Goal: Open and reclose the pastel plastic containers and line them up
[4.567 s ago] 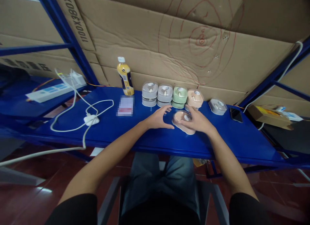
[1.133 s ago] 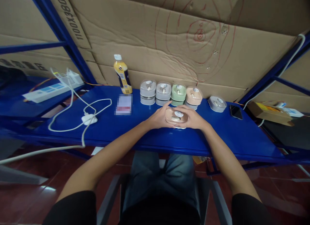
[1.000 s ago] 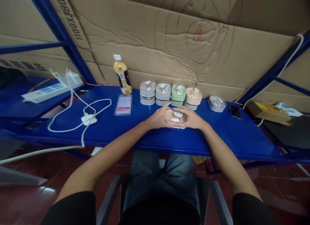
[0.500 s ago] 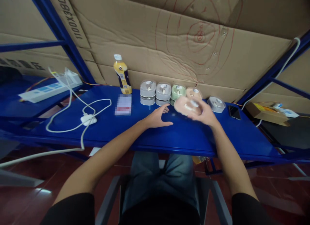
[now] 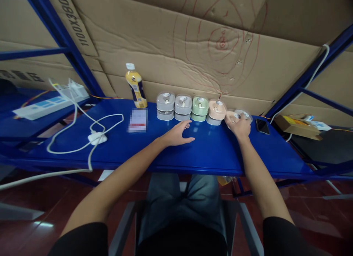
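In the head view, my right hand (image 5: 240, 127) is closed around a peach-coloured lidded box (image 5: 231, 117). That box is at the right end of the row, partly in front of a grey box with a clear lid (image 5: 247, 115); my fingers cover part of both. My left hand (image 5: 178, 134) holds nothing and hovers over the table with fingers apart. Beyond it stand short stacks of similar boxes: a grey stack (image 5: 165, 102), a second grey stack (image 5: 183, 104), a green stack (image 5: 200, 107), and a peach box (image 5: 217, 109) on top of a grey one (image 5: 213, 120).
A yellow bottle (image 5: 136, 87) and a blurred card (image 5: 138, 120) are left of the stacks. White cables with an adapter (image 5: 97, 138) lie farther left. On the right are a phone (image 5: 262, 126) and an open carton (image 5: 298, 127). Cardboard (image 5: 154, 46) backs the blue table (image 5: 204, 153).
My right hand has carried the peach box rightward from in front of the stacks to the grey box at the end. My left hand has stayed nearly still. The view has shifted slightly.
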A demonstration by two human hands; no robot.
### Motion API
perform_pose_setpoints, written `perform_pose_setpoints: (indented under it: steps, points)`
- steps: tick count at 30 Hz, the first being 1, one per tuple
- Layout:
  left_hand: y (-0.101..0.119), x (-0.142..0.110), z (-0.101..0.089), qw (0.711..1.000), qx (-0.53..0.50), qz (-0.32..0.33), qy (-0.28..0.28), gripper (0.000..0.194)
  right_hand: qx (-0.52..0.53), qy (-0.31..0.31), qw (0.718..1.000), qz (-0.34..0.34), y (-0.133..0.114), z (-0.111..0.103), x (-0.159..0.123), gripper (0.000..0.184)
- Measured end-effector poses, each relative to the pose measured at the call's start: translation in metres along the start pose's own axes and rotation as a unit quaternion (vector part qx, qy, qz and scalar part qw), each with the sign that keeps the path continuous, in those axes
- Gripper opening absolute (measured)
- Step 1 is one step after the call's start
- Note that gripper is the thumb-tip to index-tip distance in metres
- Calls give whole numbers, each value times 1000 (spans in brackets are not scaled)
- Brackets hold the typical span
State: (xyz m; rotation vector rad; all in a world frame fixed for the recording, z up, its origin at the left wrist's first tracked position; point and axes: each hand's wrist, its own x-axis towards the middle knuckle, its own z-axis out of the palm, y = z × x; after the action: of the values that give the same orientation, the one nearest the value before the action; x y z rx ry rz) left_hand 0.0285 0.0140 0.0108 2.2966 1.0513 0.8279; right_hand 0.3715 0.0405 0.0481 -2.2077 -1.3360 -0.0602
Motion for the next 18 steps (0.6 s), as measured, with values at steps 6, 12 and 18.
perform_pose_setpoints:
  steps: [6, 12, 18]
  points:
    - [1, 0, -1, 1000, 10, -1, -12, 88, -69, -24, 997, -2, -12, 9, -6, 94]
    - [3, 0, -2, 1000, 19, -4, -23, 86, -47, -55, 997, 2, -9, -4, -9, 99]
    - [6, -1, -3, 999, 18, -7, -28, 84, -56, -45, 997, -16, -6, -12, -10, 91]
